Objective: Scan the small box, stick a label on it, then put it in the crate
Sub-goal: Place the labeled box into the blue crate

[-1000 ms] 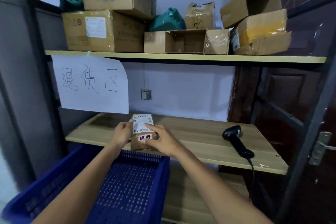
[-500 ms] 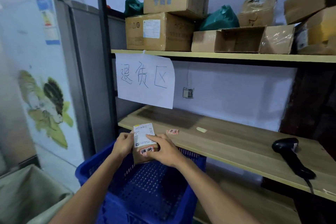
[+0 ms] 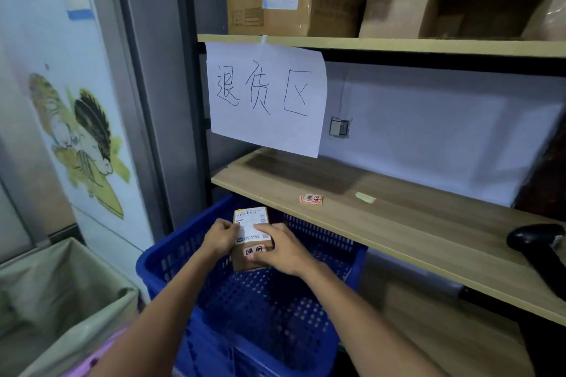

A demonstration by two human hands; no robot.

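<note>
Small box held over crate, both hands.

Small box (image 3: 251, 239): brown cardboard, rectangular, long axis running near-to-far, top face tilted toward the camera; white printed shipping slip on the far part, red-and-white label (image 3: 254, 250) with handwritten characters on the near part. Left hand (image 3: 220, 237) and right hand (image 3: 283, 249) clasp its two sides above the blue perforated plastic crate (image 3: 183, 254). On the wooden shelf (image 3: 398, 223): spare labels (image 3: 311, 199), black scanner (image 3: 542, 251). Paper sign (image 3: 265, 98) reads 退货区.

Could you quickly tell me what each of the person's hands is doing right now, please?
Left hand: closed on the left side of the small brown cardboard box.
Right hand: closed on the same box, above the blue plastic crate.
</note>
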